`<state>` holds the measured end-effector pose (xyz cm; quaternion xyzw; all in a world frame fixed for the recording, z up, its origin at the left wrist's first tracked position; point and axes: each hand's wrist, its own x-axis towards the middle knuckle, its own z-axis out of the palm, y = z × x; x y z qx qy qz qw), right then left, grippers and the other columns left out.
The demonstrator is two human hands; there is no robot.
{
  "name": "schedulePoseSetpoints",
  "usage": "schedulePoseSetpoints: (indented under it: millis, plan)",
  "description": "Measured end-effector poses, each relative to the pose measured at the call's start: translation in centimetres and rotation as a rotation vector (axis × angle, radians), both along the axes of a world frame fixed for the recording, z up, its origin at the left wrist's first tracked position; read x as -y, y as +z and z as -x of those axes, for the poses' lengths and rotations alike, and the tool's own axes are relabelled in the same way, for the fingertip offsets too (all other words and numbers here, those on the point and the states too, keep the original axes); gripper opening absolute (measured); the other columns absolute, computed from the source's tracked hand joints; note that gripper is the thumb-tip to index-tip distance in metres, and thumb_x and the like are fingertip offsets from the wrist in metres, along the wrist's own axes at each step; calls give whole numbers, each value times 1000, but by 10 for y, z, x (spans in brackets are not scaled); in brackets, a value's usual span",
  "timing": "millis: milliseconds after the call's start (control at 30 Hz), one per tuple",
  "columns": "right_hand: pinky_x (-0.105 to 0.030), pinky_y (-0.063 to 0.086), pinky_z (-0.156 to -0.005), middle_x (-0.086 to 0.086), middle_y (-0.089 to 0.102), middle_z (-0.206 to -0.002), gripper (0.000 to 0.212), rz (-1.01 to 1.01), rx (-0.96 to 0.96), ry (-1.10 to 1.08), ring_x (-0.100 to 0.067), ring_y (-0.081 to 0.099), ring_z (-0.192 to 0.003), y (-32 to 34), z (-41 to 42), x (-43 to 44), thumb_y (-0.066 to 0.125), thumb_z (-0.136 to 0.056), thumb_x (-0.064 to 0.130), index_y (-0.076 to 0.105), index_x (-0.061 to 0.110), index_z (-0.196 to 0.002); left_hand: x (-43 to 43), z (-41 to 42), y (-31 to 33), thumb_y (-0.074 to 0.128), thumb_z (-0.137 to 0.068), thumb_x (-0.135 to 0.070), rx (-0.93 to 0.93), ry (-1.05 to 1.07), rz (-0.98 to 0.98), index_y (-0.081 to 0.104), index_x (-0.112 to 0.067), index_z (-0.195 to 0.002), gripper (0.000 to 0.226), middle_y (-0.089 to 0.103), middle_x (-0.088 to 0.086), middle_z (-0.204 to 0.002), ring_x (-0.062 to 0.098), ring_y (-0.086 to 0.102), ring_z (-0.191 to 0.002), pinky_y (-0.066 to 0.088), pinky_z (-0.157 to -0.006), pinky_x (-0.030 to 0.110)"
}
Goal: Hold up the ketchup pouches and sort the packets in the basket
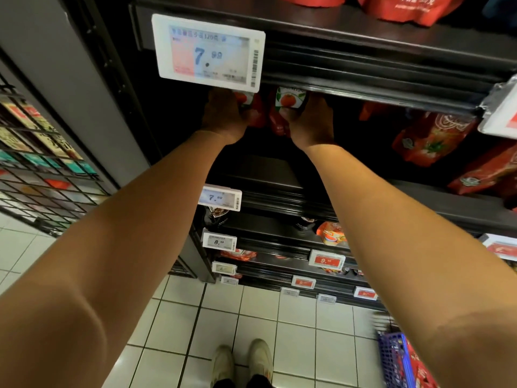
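Your pale shoes (242,365) stand on the white tiled floor (296,312) at the bottom of the view, and a blue basket (391,357) sits just to your right with red packs in it. Both your bare arms reach up and forward into the dark shelf unit. Your left hand (223,113) is curled round a red pouch (256,110), gripping it from the left side. Your right hand (310,119) grips a second pouch with a tomato picture (288,100), fingers wrapped round its right side. The two pouches sit just beside each other on the shelf (265,169), tucked under the edge of the shelf above, right below the big white price tag (208,51) reading 7.99. Further right on the same shelf, more red pouches (430,138) lean in a row. Below your arms, lower shelves carry smaller price tags (219,198). At far left stands a wire rack (42,163).
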<state>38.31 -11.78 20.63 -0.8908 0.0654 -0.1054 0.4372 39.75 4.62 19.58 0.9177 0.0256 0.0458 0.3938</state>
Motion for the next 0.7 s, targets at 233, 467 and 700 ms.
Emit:
schedulePoseSetpoints:
  millis: [233, 467, 700]
  plan:
    - [-32, 49, -100, -7, 67, -128, 49, -2, 76, -20, -23, 62, -119, -8, -6, -2, 74, -88, 26, 55, 11, -131, -2, -11, -2, 70, -90, -26, 44, 20, 73, 36, -11, -147, 68, 39, 15, -149, 29, 41, -138, 35, -115, 38]
    - [-33, 47, -102, -8, 63, -132, 54, -19, 80, -1, -25, 59, -124, -11, -7, -4, 73, -89, 23, 50, 12, -136, 1, 0, 1, 74, -86, -29, 44, 103, 142, 24, -8, -152, 85, 35, 14, -152, 28, 35, -142, 34, -116, 37]
    - [-32, 37, -112, -10, 51, -145, 97, -18, 20, 75, -26, 47, -135, -26, 9, 3, 87, -73, 26, 29, 11, -150, 17, 45, 12, 59, -95, -41, 24, 227, -180, 14, -6, -156, 83, 19, 22, -159, 41, 28, -140, 23, -114, 37]
